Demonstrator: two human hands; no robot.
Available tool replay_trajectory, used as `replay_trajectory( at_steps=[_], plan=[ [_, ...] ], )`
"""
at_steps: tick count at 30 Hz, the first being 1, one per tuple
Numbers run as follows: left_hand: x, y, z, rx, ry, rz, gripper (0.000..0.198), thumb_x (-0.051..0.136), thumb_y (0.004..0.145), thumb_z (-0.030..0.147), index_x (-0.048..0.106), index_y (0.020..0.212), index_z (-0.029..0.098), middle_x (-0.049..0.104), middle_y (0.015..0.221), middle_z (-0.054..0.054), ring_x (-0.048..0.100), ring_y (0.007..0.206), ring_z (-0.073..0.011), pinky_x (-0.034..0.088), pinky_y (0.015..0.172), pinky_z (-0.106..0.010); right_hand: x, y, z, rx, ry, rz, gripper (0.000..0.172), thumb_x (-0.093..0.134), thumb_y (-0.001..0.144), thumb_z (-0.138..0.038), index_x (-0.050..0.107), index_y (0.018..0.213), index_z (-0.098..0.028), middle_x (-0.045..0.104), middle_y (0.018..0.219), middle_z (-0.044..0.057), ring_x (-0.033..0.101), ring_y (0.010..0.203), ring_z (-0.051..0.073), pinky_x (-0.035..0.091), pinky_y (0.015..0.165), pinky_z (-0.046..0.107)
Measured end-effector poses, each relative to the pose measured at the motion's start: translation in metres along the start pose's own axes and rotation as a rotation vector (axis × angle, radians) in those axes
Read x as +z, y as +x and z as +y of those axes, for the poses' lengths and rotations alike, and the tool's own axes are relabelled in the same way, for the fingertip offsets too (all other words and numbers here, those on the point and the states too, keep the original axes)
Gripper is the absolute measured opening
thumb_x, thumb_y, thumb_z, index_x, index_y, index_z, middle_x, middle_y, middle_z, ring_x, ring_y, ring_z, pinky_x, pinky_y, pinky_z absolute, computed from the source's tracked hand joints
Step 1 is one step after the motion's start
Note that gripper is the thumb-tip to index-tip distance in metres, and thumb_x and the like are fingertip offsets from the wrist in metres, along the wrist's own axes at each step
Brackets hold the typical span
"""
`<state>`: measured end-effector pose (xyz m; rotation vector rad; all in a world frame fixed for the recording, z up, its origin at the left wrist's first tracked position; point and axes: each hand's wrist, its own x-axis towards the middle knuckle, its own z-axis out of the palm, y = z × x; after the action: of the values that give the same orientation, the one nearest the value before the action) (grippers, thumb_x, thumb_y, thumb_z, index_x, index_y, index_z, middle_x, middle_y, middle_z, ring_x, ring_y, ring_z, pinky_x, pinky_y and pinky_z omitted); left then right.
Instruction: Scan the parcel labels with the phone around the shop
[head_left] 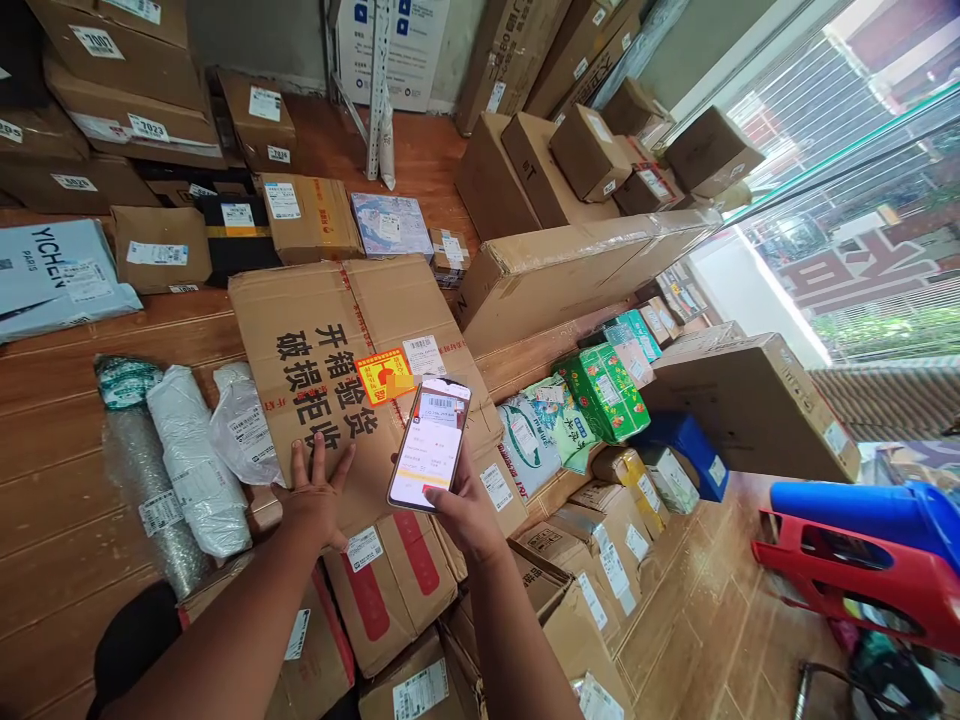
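A large flat cardboard box (405,300) with black printed characters lies at the centre, with a yellow and orange sticker (385,376) and a white label (424,356) on its top. My left hand (316,497) rests on the box's near left part, fingers spread and nothing held. Over the box's near right part, my right hand (466,505) grips a smartphone (429,440) with its lit screen facing up. The thumb touches the lower part of the screen, which shows a barcode picture above lines of text.
Wrapped parcels (196,455) lie at the left, stacked cartons (135,70) at the back left. A long box (585,260) stands behind; a green flowered box (606,392) is to the right. More cartons (394,580) sit nearest me. A red plastic object (862,580) is far right.
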<state>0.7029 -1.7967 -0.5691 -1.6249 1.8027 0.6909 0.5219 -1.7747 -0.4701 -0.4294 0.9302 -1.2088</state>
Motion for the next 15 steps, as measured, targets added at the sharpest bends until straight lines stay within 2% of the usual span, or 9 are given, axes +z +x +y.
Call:
replay_trajectory(
  at_steps=[4, 9, 12, 15],
  plan=[
    [-0.001, 0.0, 0.001, -0.005, -0.001, 0.001, 0.142, 0.089, 0.04, 0.038, -0.008, 0.143, 0.036, -0.027, 0.155, -0.011, -0.026, 0.139, -0.0436, 0.026, 0.103, -0.073, 0.0, -0.01, 0.0, -0.006, 0.022, 0.021, 0.089, 0.08, 0.062, -0.02, 0.037, 0.137, -0.034, 0.068, 0.121, 0.004, 0.065, 0.11, 0.031, 0.051, 0.097, 0.049],
    [0.002, 0.003, -0.001, -0.015, 0.021, -0.008, 0.143, 0.089, 0.039, 0.039, -0.008, 0.143, 0.037, -0.026, 0.156, -0.011, -0.026, 0.139, -0.0441, 0.024, 0.103, -0.074, -0.005, -0.024, 0.004, -0.02, 0.031, 0.098, 0.094, 0.082, 0.061, -0.022, 0.033, 0.14, -0.037, 0.069, 0.118, 0.003, 0.067, 0.107, 0.03, 0.056, 0.087, 0.045],
    [0.002, 0.003, -0.001, -0.011, 0.018, -0.002, 0.143, 0.089, 0.039, 0.039, -0.01, 0.143, 0.037, -0.027, 0.155, -0.011, -0.026, 0.139, -0.0441, 0.024, 0.102, -0.074, -0.008, -0.032, 0.006, -0.02, 0.043, 0.127, 0.093, 0.083, 0.061, -0.023, 0.035, 0.14, -0.036, 0.069, 0.118, 0.004, 0.067, 0.106, 0.028, 0.057, 0.082, 0.04],
    [-0.001, 0.001, 0.0, -0.012, 0.019, -0.012, 0.142, 0.089, 0.04, 0.038, -0.009, 0.143, 0.035, -0.024, 0.156, -0.012, -0.025, 0.139, -0.0443, 0.025, 0.102, -0.074, -0.01, -0.037, 0.007, -0.011, 0.061, 0.155, 0.088, 0.083, 0.061, -0.023, 0.04, 0.136, -0.038, 0.069, 0.119, 0.002, 0.066, 0.109, 0.028, 0.057, 0.084, 0.041]
  ],
)
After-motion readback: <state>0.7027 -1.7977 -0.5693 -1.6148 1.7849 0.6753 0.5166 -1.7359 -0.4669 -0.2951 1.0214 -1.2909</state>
